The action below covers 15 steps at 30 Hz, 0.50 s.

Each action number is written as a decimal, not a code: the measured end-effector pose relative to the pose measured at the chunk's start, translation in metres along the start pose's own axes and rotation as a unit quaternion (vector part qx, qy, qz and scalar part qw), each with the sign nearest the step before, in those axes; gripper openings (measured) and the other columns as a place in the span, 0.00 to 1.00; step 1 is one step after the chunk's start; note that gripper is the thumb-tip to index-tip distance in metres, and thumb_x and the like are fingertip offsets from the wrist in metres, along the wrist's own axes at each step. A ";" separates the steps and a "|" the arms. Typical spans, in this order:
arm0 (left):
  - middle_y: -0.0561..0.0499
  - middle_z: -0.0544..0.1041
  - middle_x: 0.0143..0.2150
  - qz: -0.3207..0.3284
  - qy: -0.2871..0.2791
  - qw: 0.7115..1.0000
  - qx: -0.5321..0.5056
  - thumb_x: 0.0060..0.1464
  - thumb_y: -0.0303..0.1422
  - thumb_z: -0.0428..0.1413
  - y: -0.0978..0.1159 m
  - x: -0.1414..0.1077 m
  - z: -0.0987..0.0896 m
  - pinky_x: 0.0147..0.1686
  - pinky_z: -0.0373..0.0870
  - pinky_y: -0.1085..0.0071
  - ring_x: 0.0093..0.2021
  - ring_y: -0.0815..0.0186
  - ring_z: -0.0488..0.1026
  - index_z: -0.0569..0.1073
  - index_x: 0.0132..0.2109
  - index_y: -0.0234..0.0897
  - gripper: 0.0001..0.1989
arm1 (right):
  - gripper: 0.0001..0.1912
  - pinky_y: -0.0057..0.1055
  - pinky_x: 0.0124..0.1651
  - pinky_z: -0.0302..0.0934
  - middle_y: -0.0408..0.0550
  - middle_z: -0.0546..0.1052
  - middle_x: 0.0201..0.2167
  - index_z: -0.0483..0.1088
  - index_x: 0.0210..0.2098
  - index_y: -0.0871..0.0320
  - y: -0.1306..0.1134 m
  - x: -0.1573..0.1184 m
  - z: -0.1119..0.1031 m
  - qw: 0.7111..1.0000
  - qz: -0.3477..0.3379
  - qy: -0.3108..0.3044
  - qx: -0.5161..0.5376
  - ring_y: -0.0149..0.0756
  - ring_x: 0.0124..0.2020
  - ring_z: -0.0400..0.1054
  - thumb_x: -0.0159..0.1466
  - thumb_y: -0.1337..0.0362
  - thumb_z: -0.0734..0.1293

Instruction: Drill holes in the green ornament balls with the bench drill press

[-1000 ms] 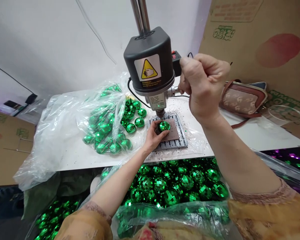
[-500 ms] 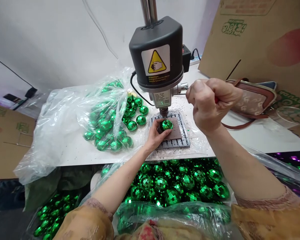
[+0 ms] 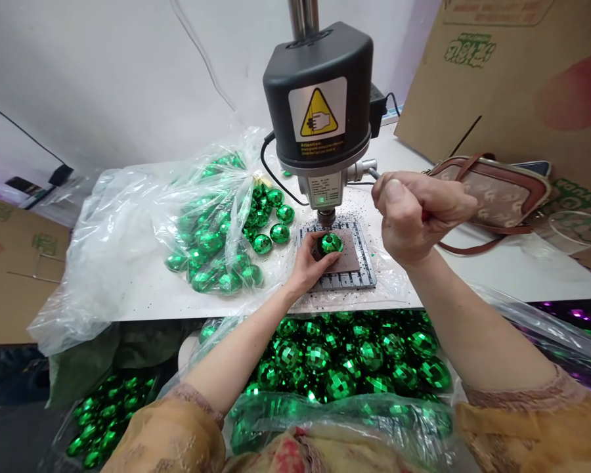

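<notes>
A black drill press (image 3: 319, 98) with a yellow hand-warning label stands at the table's middle. Under its chuck (image 3: 326, 218) sits a shiny green faceted ball (image 3: 331, 244), on a brown board (image 3: 349, 253) over a slotted metal base (image 3: 367, 279). Thumb and fingers of my left hand (image 3: 309, 264) grip this ball from its left side. My right hand (image 3: 408, 213) is closed in a fist around the drill press's lever (image 3: 373, 172); a bit of red shows between the fingers. Whether the drill bit touches the ball I cannot tell.
Left of the press, a clear plastic bag (image 3: 123, 223) spills green balls (image 3: 209, 240). More green balls (image 3: 342, 355) fill a bag below the table edge. At right are a handbag (image 3: 492, 190) and a cardboard box (image 3: 512, 85). Dark shavings dot the white table (image 3: 142, 289).
The view has shifted slightly, so the press appears a little further right and higher. Both hands keep their holds, and the lever hand sits slightly lower relative to the press.
</notes>
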<state>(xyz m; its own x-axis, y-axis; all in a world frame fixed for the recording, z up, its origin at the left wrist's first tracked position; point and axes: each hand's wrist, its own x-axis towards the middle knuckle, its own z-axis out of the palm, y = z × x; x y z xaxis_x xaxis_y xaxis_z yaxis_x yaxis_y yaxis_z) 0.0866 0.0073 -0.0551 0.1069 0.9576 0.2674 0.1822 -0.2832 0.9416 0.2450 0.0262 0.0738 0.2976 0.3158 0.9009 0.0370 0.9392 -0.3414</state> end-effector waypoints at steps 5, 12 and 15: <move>0.45 0.76 0.49 0.010 0.003 1.000 -0.004 0.51 0.49 0.66 -0.001 -0.001 0.000 0.54 0.71 0.60 0.51 0.57 0.74 0.67 0.53 0.39 0.29 | 0.27 0.28 0.22 0.49 0.38 0.49 0.15 0.45 0.17 0.59 0.008 -0.008 -0.008 0.997 -0.063 -0.030 0.016 0.21 0.16 0.48 0.66 0.67 0.64; 0.45 0.77 0.49 0.009 0.012 1.000 -0.006 0.51 0.47 0.67 -0.004 0.001 0.002 0.52 0.73 0.60 0.50 0.58 0.76 0.68 0.52 0.39 0.28 | 0.27 0.28 0.20 0.48 0.37 0.48 0.14 0.47 0.16 0.58 -0.006 0.010 0.001 1.000 0.003 0.002 -0.009 0.21 0.15 0.49 0.66 0.67 0.64; 0.47 0.77 0.47 0.000 0.050 0.999 0.022 0.50 0.43 0.69 0.002 -0.003 0.001 0.50 0.74 0.62 0.48 0.60 0.76 0.68 0.51 0.38 0.26 | 0.24 0.29 0.19 0.43 0.35 0.53 0.12 0.54 0.15 0.57 -0.016 0.040 0.014 0.996 0.079 0.020 0.019 0.21 0.14 0.50 0.63 0.73 0.65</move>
<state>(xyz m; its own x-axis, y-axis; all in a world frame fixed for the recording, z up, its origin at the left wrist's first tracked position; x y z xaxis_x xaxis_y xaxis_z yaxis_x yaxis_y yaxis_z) 0.0881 0.0040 -0.0540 0.0095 0.9576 0.2879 0.2251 -0.2826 0.9324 0.2434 0.0260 0.1190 0.3347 0.4554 0.8250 -0.0486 0.8826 -0.4675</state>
